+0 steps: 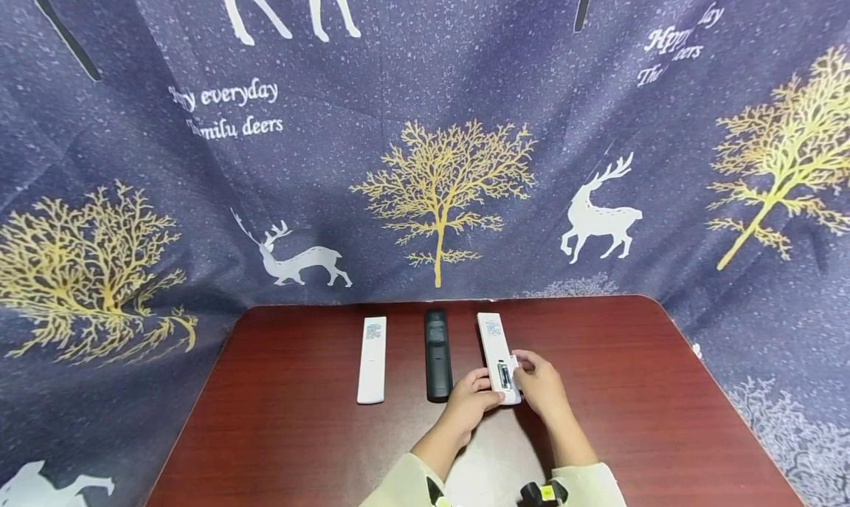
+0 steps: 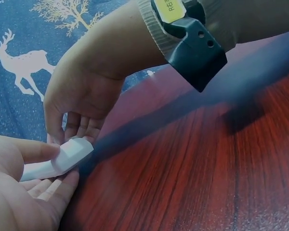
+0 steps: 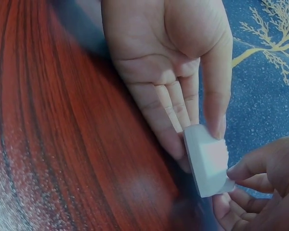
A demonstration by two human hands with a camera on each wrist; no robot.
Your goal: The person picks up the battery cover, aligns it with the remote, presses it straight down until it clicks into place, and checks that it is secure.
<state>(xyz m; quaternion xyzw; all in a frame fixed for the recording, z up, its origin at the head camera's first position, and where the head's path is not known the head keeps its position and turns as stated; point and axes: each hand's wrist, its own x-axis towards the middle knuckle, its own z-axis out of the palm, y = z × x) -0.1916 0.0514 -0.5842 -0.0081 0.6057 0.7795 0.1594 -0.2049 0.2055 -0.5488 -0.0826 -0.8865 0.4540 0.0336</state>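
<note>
A white remote control (image 1: pixel 493 339) lies back side up, tilted slightly, between the two hands on the right of the table's middle. Its battery compartment (image 1: pixel 505 376) is uncovered, with a battery showing inside. My left hand (image 1: pixel 467 405) grips the near end, thumb on top and fingers beneath, as the left wrist view shows of the remote (image 2: pixel 62 161). At the compartment's right side my right hand (image 1: pixel 544 387) pinches a small white battery cover (image 1: pixel 513 361), mostly hidden by the fingers. In the right wrist view, the right hand (image 3: pixel 260 187) meets the remote's edge (image 3: pixel 207 161).
A black remote control (image 1: pixel 438 356) lies just left of the left hand. Farther left is another white remote control (image 1: pixel 372 359), also back side up. The reddish-brown table (image 1: pixel 279 404) ends at a patterned blue cloth (image 1: pixel 398 71) behind it.
</note>
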